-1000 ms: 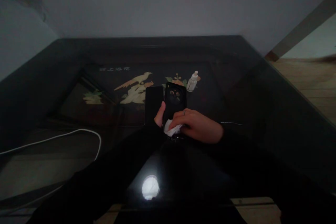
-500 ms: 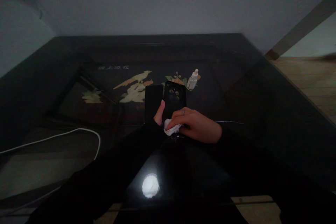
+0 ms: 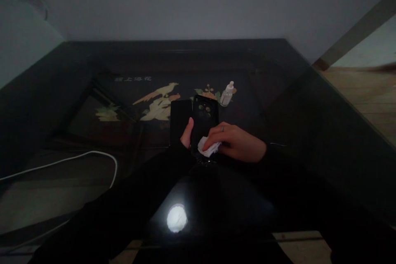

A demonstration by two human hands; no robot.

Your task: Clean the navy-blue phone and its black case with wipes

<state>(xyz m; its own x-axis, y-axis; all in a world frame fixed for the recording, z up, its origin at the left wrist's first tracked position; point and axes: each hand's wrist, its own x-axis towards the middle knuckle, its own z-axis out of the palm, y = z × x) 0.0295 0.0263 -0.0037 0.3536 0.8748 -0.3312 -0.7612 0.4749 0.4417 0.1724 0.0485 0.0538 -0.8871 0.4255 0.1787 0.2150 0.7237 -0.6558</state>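
Near the middle of a glossy dark tabletop: a black phone case, hollow side apparently up, camera openings at the far end; flat or slightly raised, cannot tell. At its left edge, the left hand, thumb laid lengthwise, likely to keep the case from sliding; other fingers hidden, so cannot tell how far closed. Over the lower end, the right hand, closed in a pinch around a crumpled white tissue, probably bunched small to press into a narrow space. Just left, a black smartphone, lying alongside, seemingly placed within easy reach. Beyond, to the right, a dropper bottle, upright, apparently clear of both hands. Around these, a pale bird design on the surface, a round glare nearer the body, a white cable at left. Farther out, a grey wall and, at right, wood flooring, all dimly lit.
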